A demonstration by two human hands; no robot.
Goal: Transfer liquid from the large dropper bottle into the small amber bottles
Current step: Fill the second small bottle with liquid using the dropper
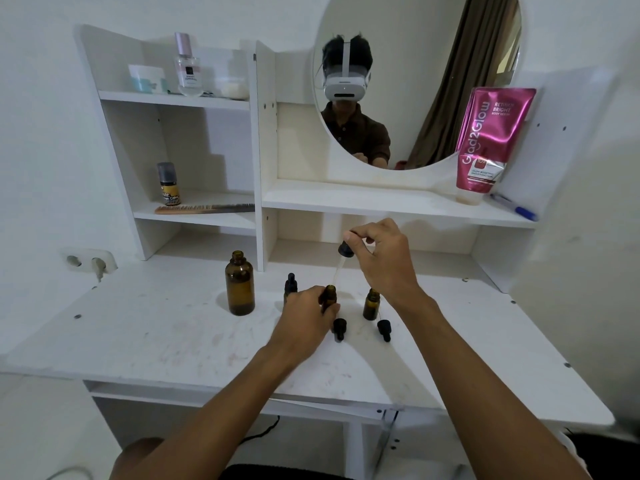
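**As the left hand [304,311] steadies a vial [329,296], the right hand [384,261] holds the dropper [345,249] over it**

While its fingers curl round the amber vial and keep it upright on the desk [173,334], the left hand hides most of the glass. Only the neck and open mouth show above the thumb. The right hand, above and just beyond the left, pinches the dropper's black bulb between thumb and fingertips. The glass tube slants down from that pinch toward the left hand, and its tip sits at the vial's mouth. Whether it is inside the neck cannot be told.

Out to the left of the left hand stands the big bottle [239,284], amber, upright and uncapped. Just behind the left knuckles a capped vial [290,284] stands half hidden. Under the right wrist a third vial [371,304] stands open, apart from the held one. Two black caps lie on the desk. One cap [339,329] is just beside the left fingertips, on the person's side. The second cap [384,330] is below the right forearm, near the third vial.

Beyond both hands rise white shelves [381,199]. Far beyond the left hand lie a comb [204,208] and a small spray bottle [168,184], with a perfume bottle [188,69] and a jar [147,78] higher up. Above the right hand a round mirror [415,81] shows the person in a headset. A pink tube [485,143] leans at its right, with a pen [514,206] lying beside it. A wall socket [88,260] sits far left of the left hand.
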